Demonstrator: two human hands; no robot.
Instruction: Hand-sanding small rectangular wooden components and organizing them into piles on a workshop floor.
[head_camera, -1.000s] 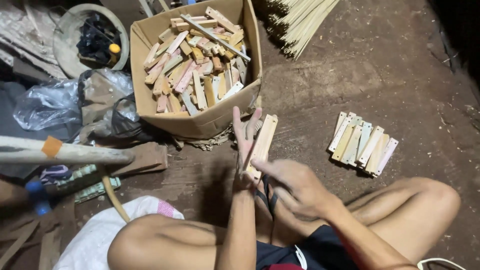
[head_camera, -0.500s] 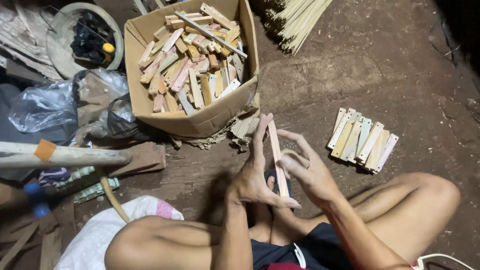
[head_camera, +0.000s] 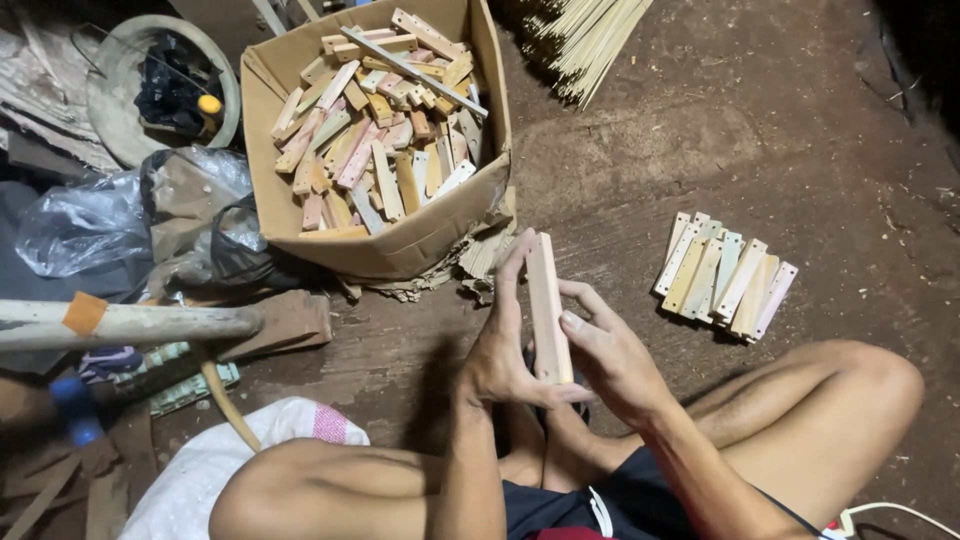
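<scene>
Both hands grip one wooden slat (head_camera: 547, 305) upright over the floor (head_camera: 640, 170) – left hand (head_camera: 505, 345) wrapped behind it, right hand (head_camera: 610, 355) pinching its side. A row of slats (head_camera: 722, 275) already lies to the right; the box (head_camera: 390, 250) remains full – much seems left

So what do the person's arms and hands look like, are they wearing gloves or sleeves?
No gloves and no sleeves. The left hand and right hand are bare, and both forearms are bare up to the picture's lower edge. No rings, watch or bracelets show on the fingers or wrists. The nails look short.
</scene>
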